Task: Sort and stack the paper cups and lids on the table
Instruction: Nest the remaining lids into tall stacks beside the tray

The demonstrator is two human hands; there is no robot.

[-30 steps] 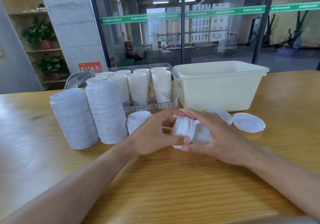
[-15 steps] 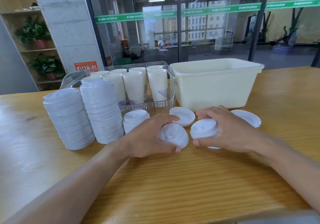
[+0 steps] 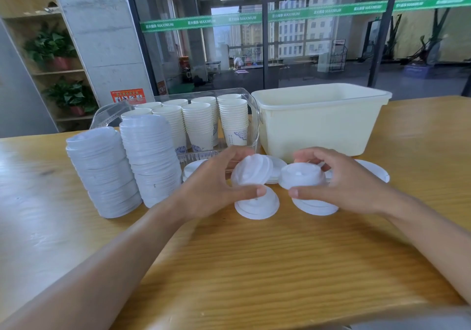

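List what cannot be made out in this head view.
- Inside of the cream plastic bin: hidden by its near wall.
- Back paper cup stacks in the clear tray: front stacks cover them.
- Flat white lid: partly behind the right hand.
- Lid counts: blurred.

Two bare forearms, no sleeves visible.

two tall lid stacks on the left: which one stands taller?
The right-hand lid stack, the one next to the clear cup tray. Its top rises above that of the outer left stack, which sits nearer the table edge.
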